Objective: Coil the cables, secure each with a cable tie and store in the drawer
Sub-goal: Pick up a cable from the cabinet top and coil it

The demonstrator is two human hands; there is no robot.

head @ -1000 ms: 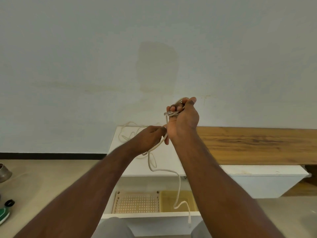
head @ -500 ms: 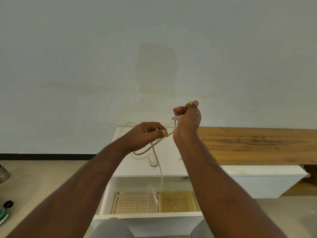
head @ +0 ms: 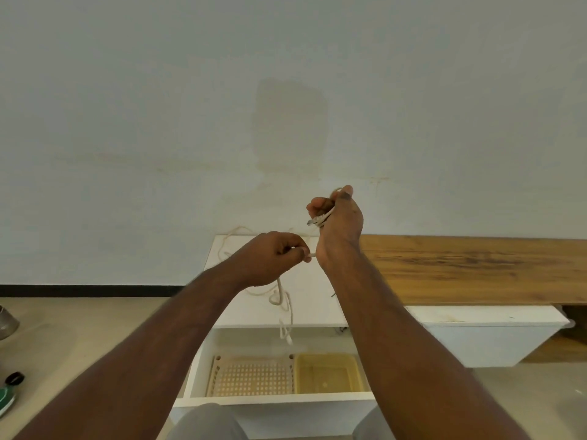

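A pale wall (head: pixel 158 122) is seen behind a white cabinet (head: pixel 311 300) with its drawer (head: pixel 273 404) pulled open; no writing can be read. The cream cable (head: pixel 283 300) is wound round the right hand (head: pixel 340 223), whose fingers are curled on the coils; its loose part is pinched by the left hand (head: pixel 270 258) and hangs over the cabinet top; a green thing (head: pixel 5 400) is cut off at the left edge.

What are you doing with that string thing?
It is a white cable, and a person is winding it into a coil. The right hand grips the loops already wound, and the left hand pinches the next stretch to feed it across. The loose end hangs over the white cabinet, above the open drawer. No cable tie is on it yet.
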